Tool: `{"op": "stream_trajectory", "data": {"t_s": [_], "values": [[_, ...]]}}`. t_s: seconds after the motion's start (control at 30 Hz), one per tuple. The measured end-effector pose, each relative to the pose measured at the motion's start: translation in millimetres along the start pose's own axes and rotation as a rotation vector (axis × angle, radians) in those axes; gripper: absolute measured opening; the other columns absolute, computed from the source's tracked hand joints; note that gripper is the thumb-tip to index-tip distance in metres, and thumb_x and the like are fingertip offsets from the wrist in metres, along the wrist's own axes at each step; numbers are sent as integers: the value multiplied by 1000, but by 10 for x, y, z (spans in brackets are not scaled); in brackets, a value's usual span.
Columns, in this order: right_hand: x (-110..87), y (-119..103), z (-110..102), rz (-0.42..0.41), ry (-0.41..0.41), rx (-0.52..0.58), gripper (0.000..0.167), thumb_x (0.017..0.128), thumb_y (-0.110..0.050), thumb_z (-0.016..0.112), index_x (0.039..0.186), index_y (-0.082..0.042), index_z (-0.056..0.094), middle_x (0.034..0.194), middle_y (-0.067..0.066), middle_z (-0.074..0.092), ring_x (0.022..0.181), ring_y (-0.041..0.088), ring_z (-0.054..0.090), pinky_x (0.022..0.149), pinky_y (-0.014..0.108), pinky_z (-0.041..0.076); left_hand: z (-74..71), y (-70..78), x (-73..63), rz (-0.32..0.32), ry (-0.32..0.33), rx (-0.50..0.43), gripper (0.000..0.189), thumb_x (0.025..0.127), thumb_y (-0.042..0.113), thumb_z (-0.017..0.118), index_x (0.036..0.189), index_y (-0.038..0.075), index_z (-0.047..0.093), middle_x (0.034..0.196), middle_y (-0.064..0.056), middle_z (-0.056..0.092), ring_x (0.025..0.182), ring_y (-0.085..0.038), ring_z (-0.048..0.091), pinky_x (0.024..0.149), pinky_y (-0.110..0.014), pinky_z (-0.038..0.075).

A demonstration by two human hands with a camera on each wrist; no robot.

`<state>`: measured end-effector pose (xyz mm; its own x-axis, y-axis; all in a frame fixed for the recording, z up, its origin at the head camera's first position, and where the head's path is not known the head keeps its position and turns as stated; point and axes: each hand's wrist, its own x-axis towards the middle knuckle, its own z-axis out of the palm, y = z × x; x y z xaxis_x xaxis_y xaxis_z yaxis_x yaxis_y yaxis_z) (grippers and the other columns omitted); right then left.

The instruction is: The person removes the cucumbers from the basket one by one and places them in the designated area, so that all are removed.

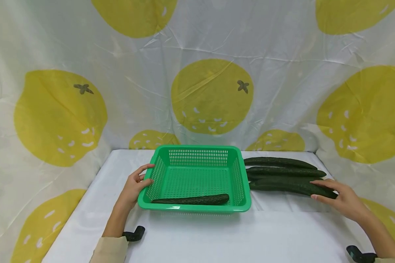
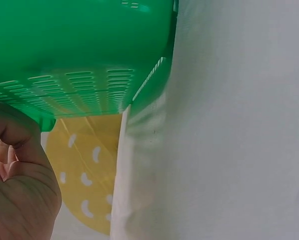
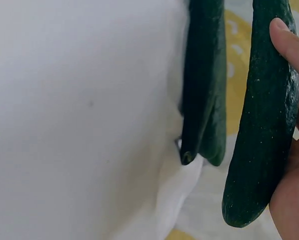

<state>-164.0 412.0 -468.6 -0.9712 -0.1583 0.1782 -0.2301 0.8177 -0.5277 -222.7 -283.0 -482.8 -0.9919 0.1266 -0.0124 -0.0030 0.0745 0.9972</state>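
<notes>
A green plastic basket [image 1: 192,208] with slotted walls sits in the middle of the table. One dark green cucumber [image 1: 194,199] lies along its near side, inside. My left hand [image 1: 134,185] grips the basket's left rim, thumb and fingers on the edge; from the left wrist, the hand [image 2: 22,175] shows below the slotted wall. To the right of the basket, my right hand [image 1: 343,199] holds the right end of the nearest long cucumber [image 3: 259,120]. In the right wrist view the thumb lies across its skin, with the other fingers partly hidden behind it.
Several more cucumbers [image 1: 279,162] lie side by side to the basket's right, their left ends hidden by it. A white cloth [image 1: 200,237] covers the table. Behind and beside it hangs a curtain [image 1: 276,84] printed with yellow lemons.
</notes>
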Motion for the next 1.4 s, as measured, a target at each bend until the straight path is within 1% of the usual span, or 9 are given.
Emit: {"op": "stream_trajectory", "data": {"t_s": [0.1,0.17,0.23,0.33,0.47,0.57,0.97,1.27,1.4], "values": [[-13,58,59,-24,-10,-20,48,89,-34,81,134,-26,68,133,2,62,121,-12,42,91,27,47,0,2,11,-1,-6,-3,61,96,1,62,153,10,43,115,-15,74,91,-22,76,73,-38,64],[-15,77,99,-37,-23,-24,47,89,-34,81,134,-28,67,135,7,64,127,-9,44,91,18,42,-1,-2,18,-3,-10,-8,61,97,1,62,153,10,43,116,-15,74,93,-23,76,74,-38,64],[-2,78,129,-48,-48,-2,48,89,-33,80,135,-27,67,139,15,62,142,14,45,106,30,41,-6,-8,23,-4,-13,-9,61,97,1,62,153,10,43,117,-14,74,94,-23,76,74,-39,64],[42,70,175,-77,-46,-42,47,87,-36,82,132,-30,68,135,12,66,135,35,51,103,46,44,-17,-16,26,-6,-10,-11,60,96,1,63,153,11,44,117,-13,74,94,-22,76,75,-39,64],[124,68,215,-161,-21,-105,46,84,-37,85,127,-30,72,122,-1,69,110,3,57,83,28,51,-34,-30,27,-1,-4,-12,61,96,3,64,153,12,44,117,-13,74,93,-22,76,74,-38,64],[154,76,233,-201,-23,-90,45,83,-34,86,125,-27,73,120,-2,69,108,-10,53,81,15,48,-35,-48,30,6,0,-15,60,96,3,63,153,12,45,116,-15,74,92,-22,76,73,-38,64],[112,117,400,-115,23,-105,42,76,-36,91,114,-24,75,116,-5,61,98,-5,52,79,24,51,-15,-35,12,-12,1,1,62,96,4,63,154,12,43,121,-16,72,95,-22,76,75,-38,64],[168,-24,379,-87,29,-115,31,88,-36,81,114,-22,74,115,-2,65,97,10,58,79,27,51,-10,-26,9,-23,6,8,62,96,3,63,154,13,43,123,-17,72,96,-22,76,76,-38,64],[223,-127,383,-113,87,-73,26,93,-30,77,116,-18,73,113,-2,67,95,-4,56,77,19,51,-9,-34,18,-18,4,6,61,96,2,63,153,12,44,122,-18,72,96,-22,76,75,-38,64]]}}
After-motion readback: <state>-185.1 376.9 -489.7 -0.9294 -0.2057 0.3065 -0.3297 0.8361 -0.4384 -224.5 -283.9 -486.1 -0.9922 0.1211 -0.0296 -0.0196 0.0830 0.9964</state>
